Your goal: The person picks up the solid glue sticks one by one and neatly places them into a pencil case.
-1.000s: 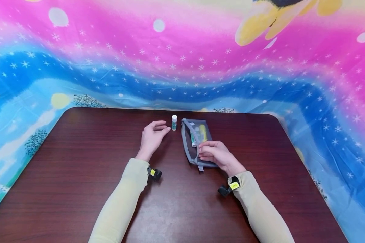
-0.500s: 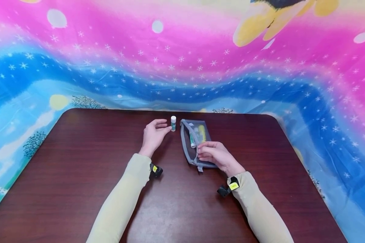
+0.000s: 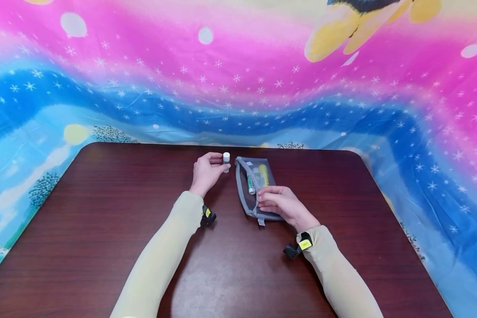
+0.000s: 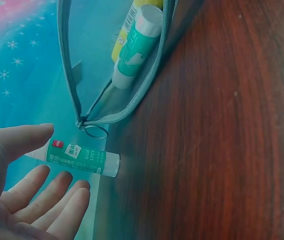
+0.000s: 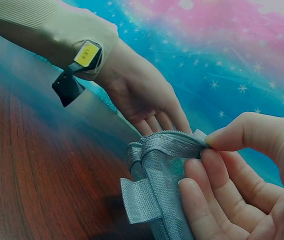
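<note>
A white-capped green glue stick point(image 3: 226, 156) stands upright on the table, left of a grey mesh zip pouch point(image 3: 241, 189). My left hand point(image 3: 205, 173) is around it: in the left wrist view the thumb lies along one side and the straight fingers point(image 4: 57, 187) on the other, with space between them and the glue stick. My right hand point(image 3: 287, 206) pinches the zipper edge of the pouch between thumb and fingertips, holding its mouth apart. Inside the pouch lie another green glue stick point(image 4: 138, 47) and a yellow tube-shaped item point(image 3: 264, 175), partly seen through the mesh.
The dark wood-grain table point(image 3: 103, 229) ends at a far edge against a pink and blue snowflake-patterned cloth point(image 3: 238, 88). A small ring pull point(image 4: 97, 131) hangs at the pouch's zipper end. A fabric tab point(image 5: 141, 201) sticks out from the pouch's near corner.
My left hand has moved right and forward, so its thumb now overlaps the glue stick. My right hand stays at the pouch's edge.
</note>
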`<state>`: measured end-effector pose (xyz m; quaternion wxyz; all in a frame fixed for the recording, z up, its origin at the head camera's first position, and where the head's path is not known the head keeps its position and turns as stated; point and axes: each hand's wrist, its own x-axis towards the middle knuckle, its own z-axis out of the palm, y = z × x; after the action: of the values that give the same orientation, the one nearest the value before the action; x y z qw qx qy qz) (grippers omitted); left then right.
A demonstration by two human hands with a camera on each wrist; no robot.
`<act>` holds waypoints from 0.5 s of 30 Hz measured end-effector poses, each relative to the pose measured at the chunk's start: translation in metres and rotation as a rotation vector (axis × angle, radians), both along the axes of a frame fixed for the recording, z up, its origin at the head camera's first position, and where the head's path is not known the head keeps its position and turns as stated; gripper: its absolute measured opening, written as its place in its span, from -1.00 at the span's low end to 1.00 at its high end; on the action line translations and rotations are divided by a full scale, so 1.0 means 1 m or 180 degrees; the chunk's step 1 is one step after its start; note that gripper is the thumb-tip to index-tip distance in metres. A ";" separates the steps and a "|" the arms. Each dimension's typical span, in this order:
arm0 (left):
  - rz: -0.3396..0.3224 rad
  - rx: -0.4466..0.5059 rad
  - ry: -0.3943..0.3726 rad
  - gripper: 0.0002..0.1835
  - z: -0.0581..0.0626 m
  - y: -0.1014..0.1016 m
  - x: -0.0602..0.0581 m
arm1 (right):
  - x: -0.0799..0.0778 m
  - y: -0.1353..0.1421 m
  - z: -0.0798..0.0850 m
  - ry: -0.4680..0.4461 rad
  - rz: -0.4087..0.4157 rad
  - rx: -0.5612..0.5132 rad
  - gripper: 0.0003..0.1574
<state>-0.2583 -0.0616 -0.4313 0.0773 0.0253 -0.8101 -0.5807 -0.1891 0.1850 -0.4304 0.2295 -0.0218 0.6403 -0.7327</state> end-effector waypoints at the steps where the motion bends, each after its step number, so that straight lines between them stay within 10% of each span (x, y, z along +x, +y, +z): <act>1: -0.0003 -0.0015 -0.0004 -0.56 0.000 0.001 -0.001 | 0.000 0.000 0.000 -0.0004 -0.0001 0.0002 -0.82; 15: 0.0096 -0.0312 -0.0182 -0.69 0.002 0.004 -0.007 | 0.000 -0.001 -0.001 0.0019 -0.0026 0.0024 -0.79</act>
<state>-0.2650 -0.0572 -0.4298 0.0640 0.0503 -0.8389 -0.5381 -0.1892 0.1839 -0.4315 0.2247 -0.0205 0.6438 -0.7312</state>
